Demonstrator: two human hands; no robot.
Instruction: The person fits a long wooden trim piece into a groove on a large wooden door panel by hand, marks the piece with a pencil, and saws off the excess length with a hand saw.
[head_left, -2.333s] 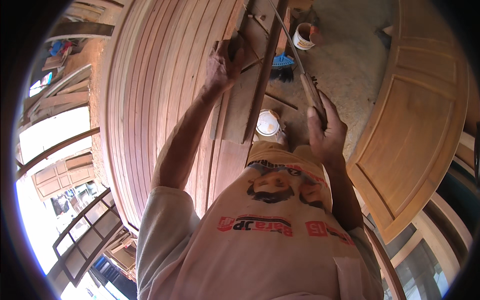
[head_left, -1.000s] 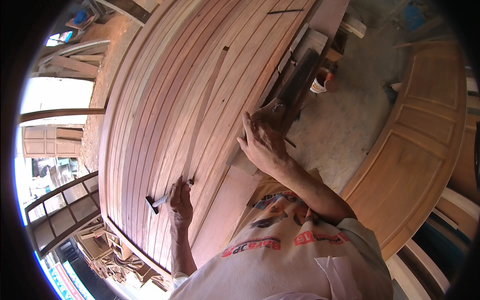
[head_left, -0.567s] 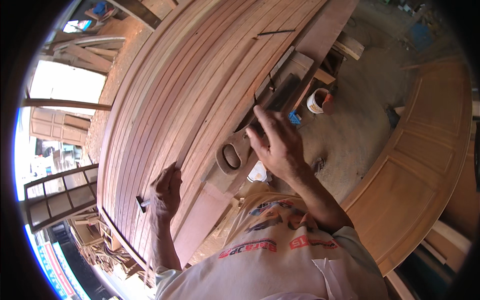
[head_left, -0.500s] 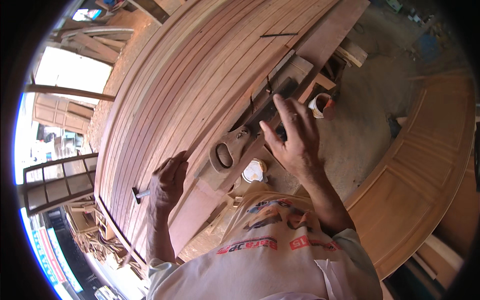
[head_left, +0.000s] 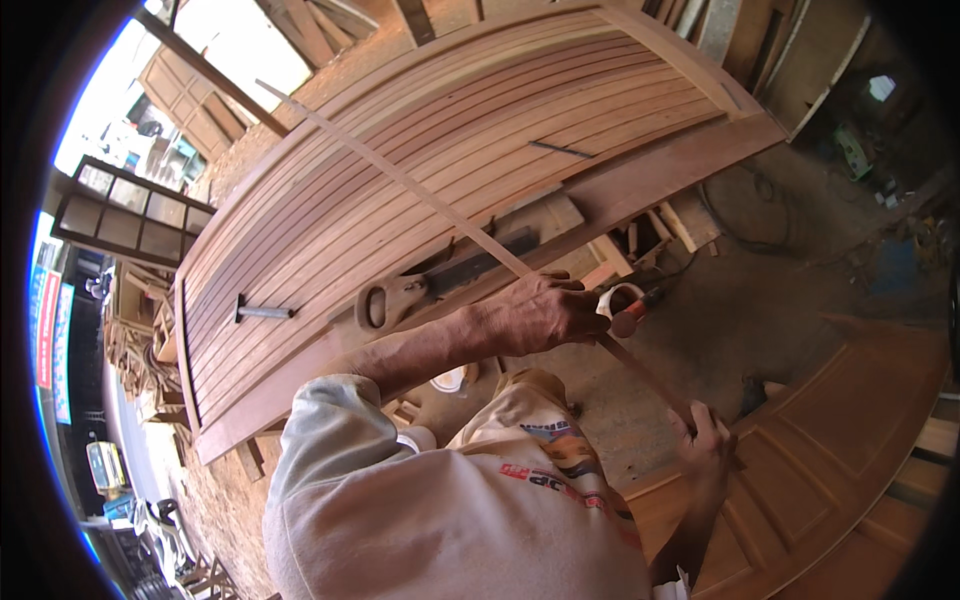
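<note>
A long thin wooden strip (head_left: 400,177) runs slantwise from above the far left side of the slatted wooden door panel (head_left: 420,130) down to my right side. My left hand (head_left: 550,315) is closed around it near the panel's front edge. Lower down, my right hand (head_left: 703,437) grips the strip close to its near end. A handsaw (head_left: 395,298) with a wooden handle lies on the front of the panel, beside a wooden block (head_left: 555,208). To the left on the slats rests a hammer (head_left: 262,312). A thin dark rod (head_left: 562,149) lies farther right.
A second panelled door (head_left: 800,480) stands at the lower right. White buckets (head_left: 620,297) and wood offcuts (head_left: 690,227) are under and beside the slatted panel. A glazed wooden frame (head_left: 130,208) and scrap wood (head_left: 145,330) are on the left.
Both hands have swung right, away from the panel's front rail. The strip is now lifted and angled across the panel between them. My view has turned, showing the panel's far end.
</note>
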